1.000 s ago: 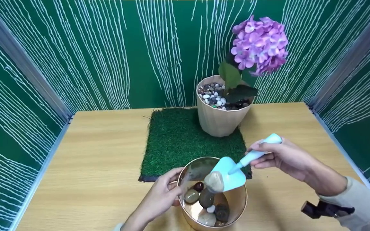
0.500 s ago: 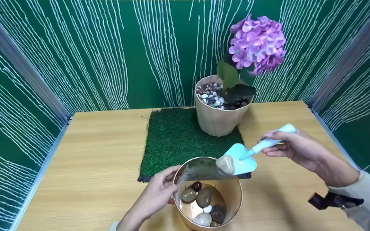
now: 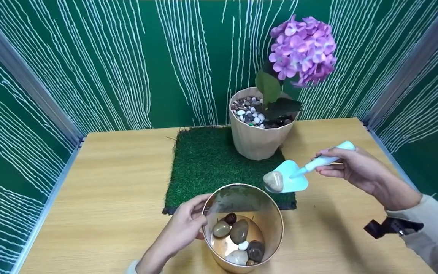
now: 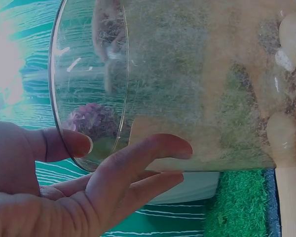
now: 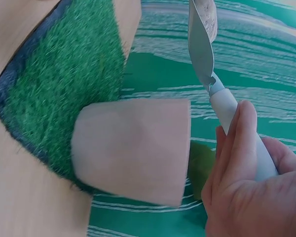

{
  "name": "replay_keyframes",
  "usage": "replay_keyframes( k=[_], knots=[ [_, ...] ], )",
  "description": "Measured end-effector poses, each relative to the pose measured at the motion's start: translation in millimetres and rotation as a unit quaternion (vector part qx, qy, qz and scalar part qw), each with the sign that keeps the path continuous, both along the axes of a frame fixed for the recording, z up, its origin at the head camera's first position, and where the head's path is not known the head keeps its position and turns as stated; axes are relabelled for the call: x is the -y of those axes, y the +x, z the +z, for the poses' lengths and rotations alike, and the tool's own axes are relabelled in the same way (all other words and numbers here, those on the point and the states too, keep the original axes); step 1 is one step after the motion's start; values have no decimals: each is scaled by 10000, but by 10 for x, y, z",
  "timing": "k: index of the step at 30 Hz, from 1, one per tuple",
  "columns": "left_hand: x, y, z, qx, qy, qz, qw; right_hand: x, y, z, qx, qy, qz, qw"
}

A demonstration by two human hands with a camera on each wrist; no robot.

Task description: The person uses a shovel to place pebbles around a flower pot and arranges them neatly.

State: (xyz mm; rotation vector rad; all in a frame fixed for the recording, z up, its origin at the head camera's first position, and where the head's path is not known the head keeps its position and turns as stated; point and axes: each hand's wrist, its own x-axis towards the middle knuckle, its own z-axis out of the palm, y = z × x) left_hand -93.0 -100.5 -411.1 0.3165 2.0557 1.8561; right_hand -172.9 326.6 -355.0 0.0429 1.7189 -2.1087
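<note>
My right hand [image 3: 359, 173] grips the white handle of a light blue toy shovel [image 3: 295, 184]. On its blade lies one smooth beige stone [image 3: 273, 181], just past the far right rim of a clear, amber-tinted container [image 3: 276, 228]. The left hand [image 3: 184, 224] holds that container at its left side, thumb and fingers around the rim, as the left wrist view [image 4: 133, 177] also shows. Several stones sit on the container's bottom, among them a dark brown stone [image 3: 256, 250] and a small white stone [image 3: 243, 245].
A beige flowerpot [image 3: 259, 142] with pebbles and a purple hydrangea [image 3: 304, 51] stands on a green artificial turf mat [image 3: 203, 167], behind the container. The wooden table [image 3: 120, 179] is enclosed by green, white-streaked walls [image 3: 181, 64].
The shovel with its stone has moved from over the container to the right and away, out past the rim. The left hand keeps its hold on the container.
</note>
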Motion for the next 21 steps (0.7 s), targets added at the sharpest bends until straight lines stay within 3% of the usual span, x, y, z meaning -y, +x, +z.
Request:
replay_keyframes(
  k=[21],
  knots=[
    [106, -46, 19, 54, -134, 184, 9997, -16, -218, -416, 587, -84, -410, 9974]
  ],
)
